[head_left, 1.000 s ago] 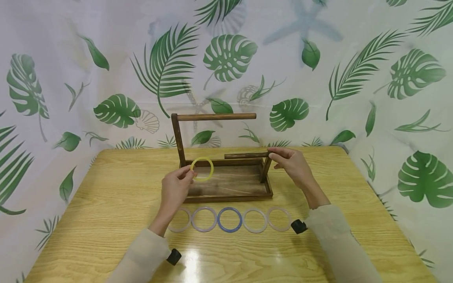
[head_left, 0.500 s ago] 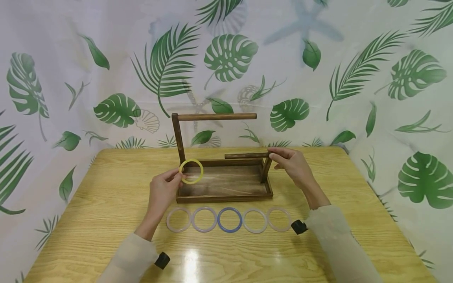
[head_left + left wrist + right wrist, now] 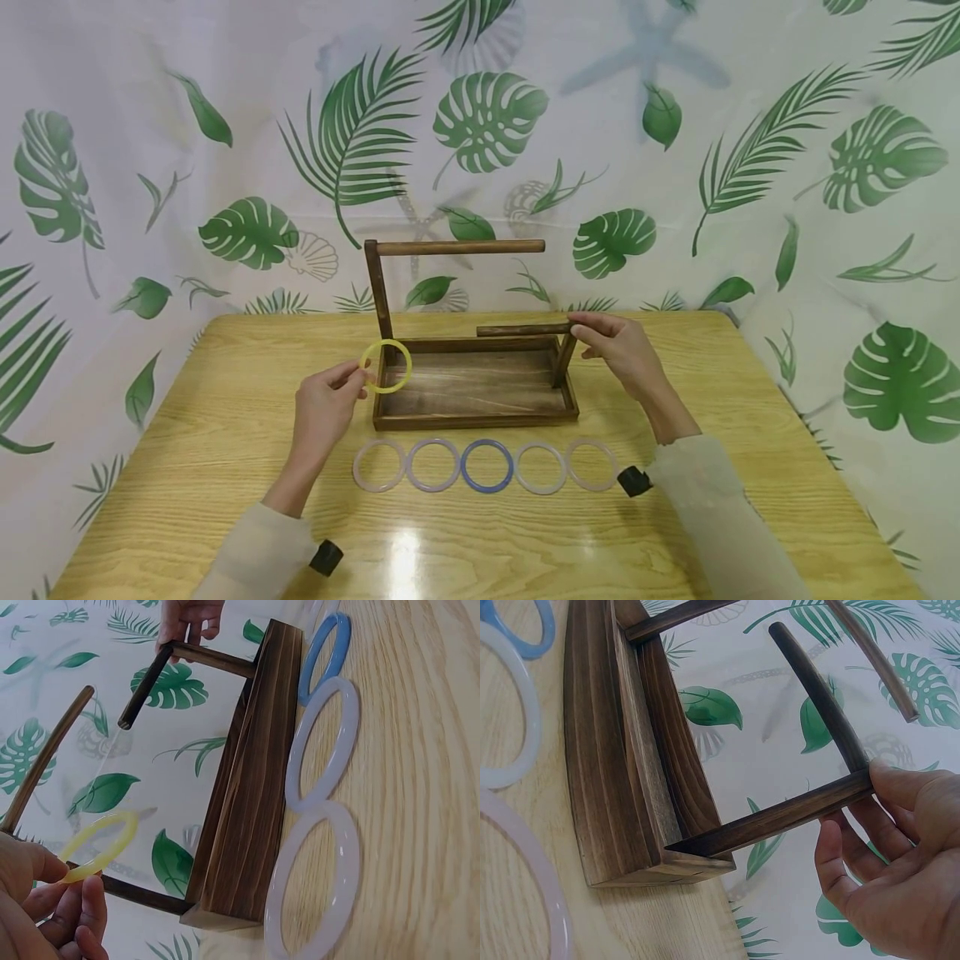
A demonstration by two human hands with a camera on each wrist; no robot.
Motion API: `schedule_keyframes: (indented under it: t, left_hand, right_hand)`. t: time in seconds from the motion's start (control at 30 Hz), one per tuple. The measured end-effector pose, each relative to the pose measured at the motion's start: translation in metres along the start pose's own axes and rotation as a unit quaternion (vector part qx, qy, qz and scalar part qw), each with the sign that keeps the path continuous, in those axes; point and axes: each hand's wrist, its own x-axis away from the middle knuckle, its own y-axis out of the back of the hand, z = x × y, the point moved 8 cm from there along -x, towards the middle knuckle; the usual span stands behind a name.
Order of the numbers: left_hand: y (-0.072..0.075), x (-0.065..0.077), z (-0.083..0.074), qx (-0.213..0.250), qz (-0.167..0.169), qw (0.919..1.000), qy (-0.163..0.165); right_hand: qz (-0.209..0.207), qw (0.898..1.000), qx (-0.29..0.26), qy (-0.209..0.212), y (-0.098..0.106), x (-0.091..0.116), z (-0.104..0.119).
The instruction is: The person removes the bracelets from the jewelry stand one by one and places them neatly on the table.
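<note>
A yellow bangle (image 3: 410, 367) is pinched between thumb and fingers of my left hand (image 3: 324, 408), held up in front of the left end of a dark wooden bangle stand (image 3: 476, 421). The stand has a tray base, a tall left post with a long bar (image 3: 461, 247), and a short right post with a lower bar (image 3: 522, 331). My right hand (image 3: 622, 350) grips the top of the short post, thumb and fingers on either side, as the right wrist view shows. Both bars are bare, with their free ends pointing inward.
In front of the stand lies a row of bangles: a pale one (image 3: 378, 492), a lilac one (image 3: 433, 489), a blue one (image 3: 487, 490), a whitish one (image 3: 540, 492) and a pinkish one (image 3: 592, 488). The wooden table (image 3: 225, 400) meets a leaf-print cloth (image 3: 510, 192) behind.
My left hand has moved left with the yellow bangle, away from the middle of the stand. The right hand has stayed on the short post.
</note>
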Motion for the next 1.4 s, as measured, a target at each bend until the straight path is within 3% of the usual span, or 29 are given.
schedule_keyframes:
  t: [0.43,1.4]
  left_hand:
    - [0.022,0.0,0.009,-0.009,-0.006,0.9998,0.016]
    - [0.053,0.011,0.028,-0.02,0.0,0.9985,0.05]
  right_hand:
    - [0.0,1.0,0.004,0.004,0.0,0.001,0.001]
    - [0.003,1.0,0.001,0.004,0.0,0.0,0.002]
